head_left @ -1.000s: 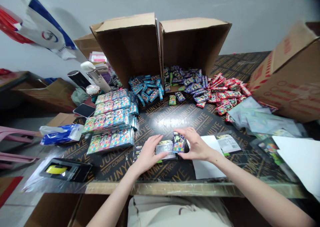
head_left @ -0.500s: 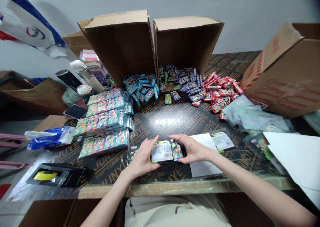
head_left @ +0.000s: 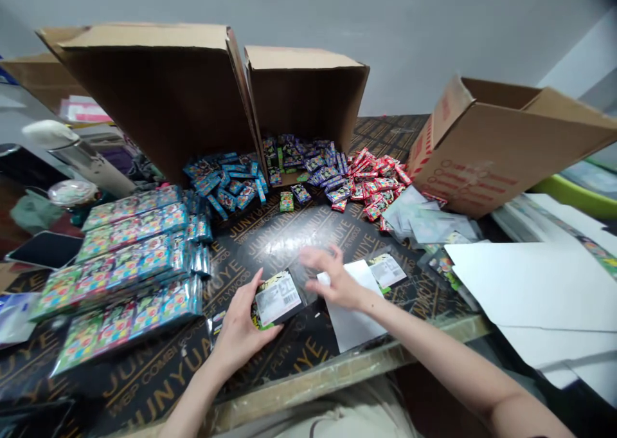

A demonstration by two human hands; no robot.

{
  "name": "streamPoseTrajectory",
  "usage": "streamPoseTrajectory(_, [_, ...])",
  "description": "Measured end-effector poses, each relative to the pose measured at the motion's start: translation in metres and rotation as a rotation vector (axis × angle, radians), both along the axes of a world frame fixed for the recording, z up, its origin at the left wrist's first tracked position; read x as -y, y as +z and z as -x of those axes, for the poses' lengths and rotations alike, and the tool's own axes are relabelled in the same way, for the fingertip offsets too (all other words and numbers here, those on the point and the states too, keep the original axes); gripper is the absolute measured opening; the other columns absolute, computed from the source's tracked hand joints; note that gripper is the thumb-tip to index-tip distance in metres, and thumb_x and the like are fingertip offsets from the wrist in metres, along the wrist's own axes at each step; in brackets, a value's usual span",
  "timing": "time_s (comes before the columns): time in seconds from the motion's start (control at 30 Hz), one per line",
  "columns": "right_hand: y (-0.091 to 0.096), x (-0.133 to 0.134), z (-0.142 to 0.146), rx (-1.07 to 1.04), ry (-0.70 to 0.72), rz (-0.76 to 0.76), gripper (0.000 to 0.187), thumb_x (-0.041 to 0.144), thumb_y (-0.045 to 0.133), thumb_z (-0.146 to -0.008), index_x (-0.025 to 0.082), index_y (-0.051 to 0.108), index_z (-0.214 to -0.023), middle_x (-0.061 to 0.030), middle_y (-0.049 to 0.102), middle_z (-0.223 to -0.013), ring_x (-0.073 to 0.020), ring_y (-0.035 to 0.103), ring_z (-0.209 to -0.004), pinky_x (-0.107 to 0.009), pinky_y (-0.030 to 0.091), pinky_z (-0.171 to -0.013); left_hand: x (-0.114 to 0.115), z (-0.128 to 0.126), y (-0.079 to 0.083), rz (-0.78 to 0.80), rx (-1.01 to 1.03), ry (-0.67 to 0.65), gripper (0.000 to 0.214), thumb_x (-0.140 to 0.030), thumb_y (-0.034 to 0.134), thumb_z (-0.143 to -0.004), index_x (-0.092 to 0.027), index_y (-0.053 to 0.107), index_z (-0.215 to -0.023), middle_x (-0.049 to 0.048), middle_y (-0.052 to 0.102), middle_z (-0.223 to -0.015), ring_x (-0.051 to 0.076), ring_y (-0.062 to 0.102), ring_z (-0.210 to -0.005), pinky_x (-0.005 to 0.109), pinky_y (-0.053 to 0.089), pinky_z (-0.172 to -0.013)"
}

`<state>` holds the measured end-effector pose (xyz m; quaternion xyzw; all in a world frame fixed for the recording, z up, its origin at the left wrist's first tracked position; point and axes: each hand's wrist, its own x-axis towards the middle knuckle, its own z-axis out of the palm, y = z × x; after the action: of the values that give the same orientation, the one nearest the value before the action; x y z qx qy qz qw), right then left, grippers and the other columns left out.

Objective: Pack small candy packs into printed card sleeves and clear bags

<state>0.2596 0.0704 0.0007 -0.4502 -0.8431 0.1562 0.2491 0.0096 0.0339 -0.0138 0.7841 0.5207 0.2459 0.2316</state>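
My left hand (head_left: pixel 245 319) grips a printed card in a clear plastic bag (head_left: pixel 279 298), fingers over its far edge and thumb along the near edge. The card has a white label with a barcode. My right hand (head_left: pixel 335 280) is at the bag's clear right end, above a white sheet (head_left: pixel 354 306). Its fingers are smeared by motion, so I cannot tell whether they pinch the plastic. A second labelled card packet (head_left: pixel 387 271) lies to the right, partly beside the sheet. One green small box (head_left: pixel 286 201) and one purple small box (head_left: pixel 301 194) lie farther off.
Stacks of filled clear packs (head_left: pixel 130 271) stand on the left. Beyond are piles of blue boxes (head_left: pixel 231 181), purple boxes (head_left: pixel 328 168) and red boxes (head_left: pixel 378 181). Open cartons (head_left: pixel 308 58) stand behind them, another carton (head_left: pixel 501 148) at right. Clear sleeves (head_left: pixel 429 219) and white sheets (head_left: pixel 511 290) lie at right.
The view has turned right, shifting things left. My right hand has left the small purple box it held at the card's right end; that box no longer shows there. My left hand stays on the card.
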Motion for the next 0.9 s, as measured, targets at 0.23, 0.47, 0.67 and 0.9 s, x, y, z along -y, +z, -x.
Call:
streamPoseTrajectory(0.23, [-0.002, -0.105, -0.121, 0.270, -0.950, -0.064, 0.083, 0.039, 0.067, -0.064, 0.016, 0.030, -0.134, -0.0237, 0.037, -0.131, -0.0435, 0.016, -0.127, -0.065, 0.013, -0.090, 0.011, 0.013, -0.020, 0.039, -0.145, -0.099, 0.086, -0.021, 0.064, -0.061, -0.025, 0.025, -0.137, 0.0086, 0.047, -0.121, 0.027, 0.044, -0.112, 0.044, 0.035, -0.097])
streamPoseTrajectory(0.47, [0.005, -0.049, -0.035, -0.430, -0.182, 0.101, 0.097, 0.037, 0.070, -0.061, 0.026, 0.013, -0.139, -0.0084, 0.047, -0.118, -0.0247, 0.047, -0.109, -0.041, 0.031, -0.098, 0.006, -0.016, 0.011, 0.261, 0.344, 0.111, 0.061, -0.041, 0.070, -0.062, -0.022, 0.055, -0.117, 0.0076, 0.057, -0.115, 0.027, 0.049, -0.110, 0.045, 0.033, -0.099])
streamPoseTrajectory(0.67, [0.012, 0.025, 0.040, -0.864, 0.251, 0.493, 0.109, 0.047, 0.074, -0.059, 0.032, 0.002, -0.139, -0.0077, 0.040, -0.130, -0.0229, 0.041, -0.120, -0.040, 0.031, -0.101, 0.000, -0.053, 0.042, 0.963, 1.250, 0.281, 0.035, -0.041, 0.066, -0.070, -0.012, 0.066, -0.088, 0.0075, 0.068, -0.081, 0.016, 0.062, -0.068, 0.028, 0.049, -0.068])
streamPoseTrajectory(0.9, [0.016, 0.028, 0.027, -0.323, 0.250, 0.113, 0.093, 0.034, 0.072, -0.059, 0.027, 0.021, -0.136, -0.0086, 0.038, -0.134, -0.0269, 0.031, -0.126, -0.046, 0.016, -0.105, 0.005, -0.046, 0.029, 0.742, 0.991, 0.313, 0.032, -0.037, 0.072, -0.062, -0.009, 0.066, -0.076, 0.0037, 0.065, -0.065, 0.012, 0.057, -0.053, 0.023, 0.045, -0.055])
